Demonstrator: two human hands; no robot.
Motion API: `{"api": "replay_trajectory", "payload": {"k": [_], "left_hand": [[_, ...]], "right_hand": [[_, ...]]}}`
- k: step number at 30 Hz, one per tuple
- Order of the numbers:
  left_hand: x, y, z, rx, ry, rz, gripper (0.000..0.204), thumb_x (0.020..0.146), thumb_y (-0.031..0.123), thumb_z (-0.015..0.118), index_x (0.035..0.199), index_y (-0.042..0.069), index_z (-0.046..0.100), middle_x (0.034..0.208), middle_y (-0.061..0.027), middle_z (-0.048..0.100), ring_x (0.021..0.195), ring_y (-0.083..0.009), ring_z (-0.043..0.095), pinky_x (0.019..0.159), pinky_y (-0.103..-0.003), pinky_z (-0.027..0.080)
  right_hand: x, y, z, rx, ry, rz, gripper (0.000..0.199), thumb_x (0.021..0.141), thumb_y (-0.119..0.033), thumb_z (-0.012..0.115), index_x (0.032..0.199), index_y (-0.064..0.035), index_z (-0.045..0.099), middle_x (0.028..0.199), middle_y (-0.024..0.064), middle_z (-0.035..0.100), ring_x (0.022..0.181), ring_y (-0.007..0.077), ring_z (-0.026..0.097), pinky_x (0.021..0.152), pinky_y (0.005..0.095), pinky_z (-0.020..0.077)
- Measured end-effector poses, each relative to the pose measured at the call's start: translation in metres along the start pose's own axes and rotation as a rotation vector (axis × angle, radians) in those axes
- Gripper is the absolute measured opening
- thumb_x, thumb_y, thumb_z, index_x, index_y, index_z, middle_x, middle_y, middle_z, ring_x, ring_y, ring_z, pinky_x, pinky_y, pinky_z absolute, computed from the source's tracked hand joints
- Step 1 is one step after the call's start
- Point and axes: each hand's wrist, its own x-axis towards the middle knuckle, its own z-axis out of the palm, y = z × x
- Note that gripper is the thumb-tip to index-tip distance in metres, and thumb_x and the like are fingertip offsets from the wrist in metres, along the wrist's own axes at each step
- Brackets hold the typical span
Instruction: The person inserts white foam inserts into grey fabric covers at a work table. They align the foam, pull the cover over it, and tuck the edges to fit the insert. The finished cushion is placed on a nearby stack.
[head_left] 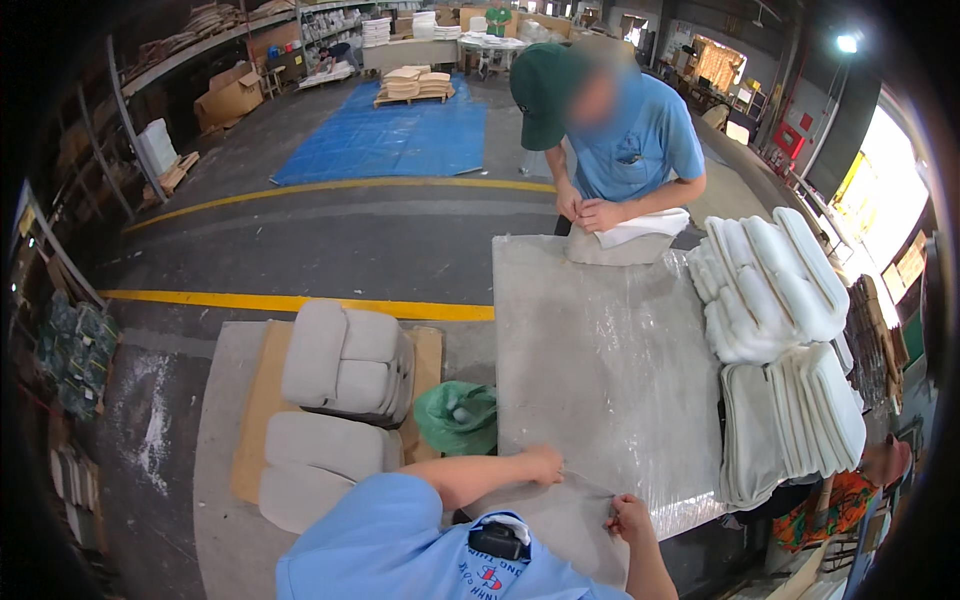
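Note:
A grey cushion cover (575, 508) lies over the near edge of the plastic-covered table (610, 350), close to my body. At its far left edge, my left hand (543, 465) is closed on the fabric. The fingers of my right hand (630, 518) pinch the right edge of the same cover. Part of the cover is hidden by my chest. Across the table, a co-worker in a blue shirt and green cap holds another grey cover (620, 248) with a white pad (645, 226) at its opening.
White pads (770, 285) and folded grey covers (752, 430) are stacked along the table's right side. To the left, grey cushions (345, 365) sit in piles on cardboard beside a green plastic bag (455, 415). Another person crouches at the lower right.

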Motion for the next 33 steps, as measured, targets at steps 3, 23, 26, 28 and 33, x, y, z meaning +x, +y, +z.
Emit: {"api": "replay_trajectory", "payload": {"k": [3,23,26,28,33], "left_hand": [[-0.009,0.002,0.014,-0.024,0.139,-0.074,0.042,0.100,0.045,0.065,0.110,0.006,0.078,0.108,-0.0194,0.076,0.104,-0.0399,0.072,0.087,-0.052,0.057],[-0.001,-0.036,0.003,-0.161,0.183,0.035,0.048,0.103,0.053,0.054,0.109,0.010,0.073,0.109,-0.0236,0.074,0.106,-0.0405,0.071,0.088,-0.056,0.055],[-0.016,-0.039,-0.007,-0.120,0.096,-0.072,0.049,0.103,0.054,0.054,0.109,0.010,0.073,0.111,-0.0224,0.073,0.108,-0.0403,0.069,0.090,-0.056,0.054],[-0.020,-0.033,0.005,-0.130,0.178,-0.124,0.050,0.104,0.054,0.051,0.105,0.008,0.072,0.107,-0.0200,0.074,0.105,-0.0420,0.069,0.088,-0.056,0.053],[-0.013,-0.037,0.014,-0.139,0.310,-0.091,0.050,0.106,0.052,0.048,0.097,0.007,0.069,0.094,-0.0218,0.073,0.091,-0.0457,0.070,0.077,-0.057,0.055]], "right_hand": [[0.007,0.007,0.020,0.119,0.105,-0.008,0.021,0.103,-0.022,0.063,0.099,-0.0027,0.070,0.070,0.0064,0.060,0.054,0.0211,0.064,0.039,0.0332,0.0416],[0.023,0.002,0.032,-0.341,0.477,-0.452,0.020,0.095,-0.016,0.069,0.090,0.0034,0.071,0.085,0.0218,0.072,0.079,0.0355,0.070,0.075,0.0465,0.0528],[0.022,0.003,0.030,-0.391,0.477,-0.429,0.020,0.095,-0.016,0.069,0.093,0.0030,0.071,0.087,0.0217,0.073,0.080,0.0344,0.070,0.075,0.0454,0.0530],[0.026,0.004,0.030,-0.422,0.496,-0.422,0.019,0.095,-0.016,0.068,0.095,0.0029,0.072,0.088,0.0214,0.073,0.080,0.0330,0.070,0.075,0.0440,0.0532],[0.031,0.009,0.037,-0.362,0.513,-0.421,0.018,0.096,-0.015,0.068,0.093,0.0022,0.071,0.084,0.0202,0.071,0.078,0.0329,0.069,0.073,0.0439,0.0524]]}}
